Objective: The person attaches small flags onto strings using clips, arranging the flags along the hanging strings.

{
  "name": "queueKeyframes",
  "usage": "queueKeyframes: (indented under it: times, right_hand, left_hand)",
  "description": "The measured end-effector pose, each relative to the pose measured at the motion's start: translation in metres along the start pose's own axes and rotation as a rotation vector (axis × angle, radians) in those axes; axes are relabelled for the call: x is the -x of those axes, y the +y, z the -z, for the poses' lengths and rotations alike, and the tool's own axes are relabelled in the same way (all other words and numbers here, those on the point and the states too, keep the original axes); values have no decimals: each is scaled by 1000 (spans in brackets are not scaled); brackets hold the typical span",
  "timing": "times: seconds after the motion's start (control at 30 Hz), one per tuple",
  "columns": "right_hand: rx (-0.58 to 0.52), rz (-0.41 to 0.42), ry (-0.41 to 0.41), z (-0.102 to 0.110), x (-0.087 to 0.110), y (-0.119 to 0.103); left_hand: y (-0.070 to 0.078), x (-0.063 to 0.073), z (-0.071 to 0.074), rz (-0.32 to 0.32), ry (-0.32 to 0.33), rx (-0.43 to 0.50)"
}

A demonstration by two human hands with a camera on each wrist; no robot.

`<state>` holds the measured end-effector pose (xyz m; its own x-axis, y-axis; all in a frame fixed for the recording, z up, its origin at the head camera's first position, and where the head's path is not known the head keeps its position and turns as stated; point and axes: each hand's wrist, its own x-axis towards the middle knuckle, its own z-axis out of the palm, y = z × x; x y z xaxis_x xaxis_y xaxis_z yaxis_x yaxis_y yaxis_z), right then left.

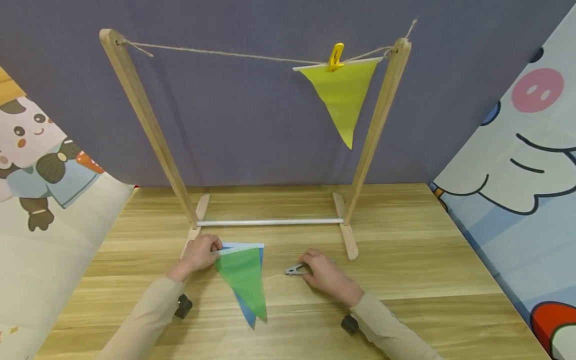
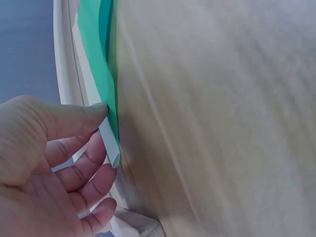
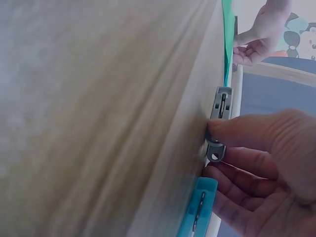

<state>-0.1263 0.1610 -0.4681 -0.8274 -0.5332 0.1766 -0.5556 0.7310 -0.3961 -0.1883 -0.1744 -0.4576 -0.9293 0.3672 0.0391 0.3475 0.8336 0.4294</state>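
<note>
Green pennant point(image 1: 245, 280) at the table point(image 1: 427, 260), before the wooden stand point(image 1: 151, 130).
On my monitor I find the left hand point(image 1: 200, 252) pinching its white top edge point(image 1: 238, 249) at the left end, a blue pennant point(image 1: 248, 315) beneath; the right hand point(image 1: 321, 270) pinches a grey clip point(image 1: 293, 270). I judge the green pennant light, limp, hardly fragile, best held by that stiffer-looking edge.

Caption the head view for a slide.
Left hand pinching a green triangular flag, right hand pinching a grey spring clip, while a yellow triangular flag hangs clipped to beige twine.
</note>
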Motion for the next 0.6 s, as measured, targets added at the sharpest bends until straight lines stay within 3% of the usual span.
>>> queueKeyframes:
  times: [0.2,0.33,0.43,0.6]
  right_hand:
    - [-37,-21,-26,1,-1,1]
    - [-86,-30,-7,2,-2,2]
    - [-128,-35,22,3,-3,3]
    - [-133,-34,69,8,-4,4]
  left_hand:
    - [0,-1,4,-14,-18,1]
    - [-3,1,5,-50,11,16]
    - [-7,2,4,-88,37,96]
    - [-9,4,8,-100,44,329]
